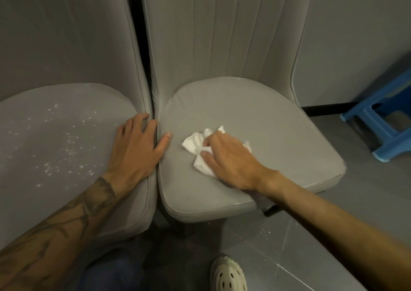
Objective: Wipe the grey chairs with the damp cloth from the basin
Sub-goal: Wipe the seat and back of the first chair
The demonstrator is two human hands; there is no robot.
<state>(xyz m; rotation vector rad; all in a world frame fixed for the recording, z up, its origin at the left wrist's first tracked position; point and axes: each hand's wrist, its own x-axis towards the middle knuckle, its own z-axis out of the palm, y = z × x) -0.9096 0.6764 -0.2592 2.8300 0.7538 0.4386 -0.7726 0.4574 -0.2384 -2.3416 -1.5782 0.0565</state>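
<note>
Two grey upholstered chairs stand side by side. The left chair's seat point(55, 148) is speckled with white dust. The right chair's seat point(278, 135) looks plain grey. A crumpled white cloth point(195, 142) lies on the right seat, and my right hand point(231, 159) presses down on it, fingers gripping its folds. My left hand point(138, 146) rests flat and open across the gap between the two seats, thumb on the right seat. The basin is not in view.
A blue plastic stool point(382, 121) stands on the grey floor at the right, near the wall. My foot in a pale perforated shoe point(229, 275) is at the bottom, in front of the right chair. White specks lie on the floor.
</note>
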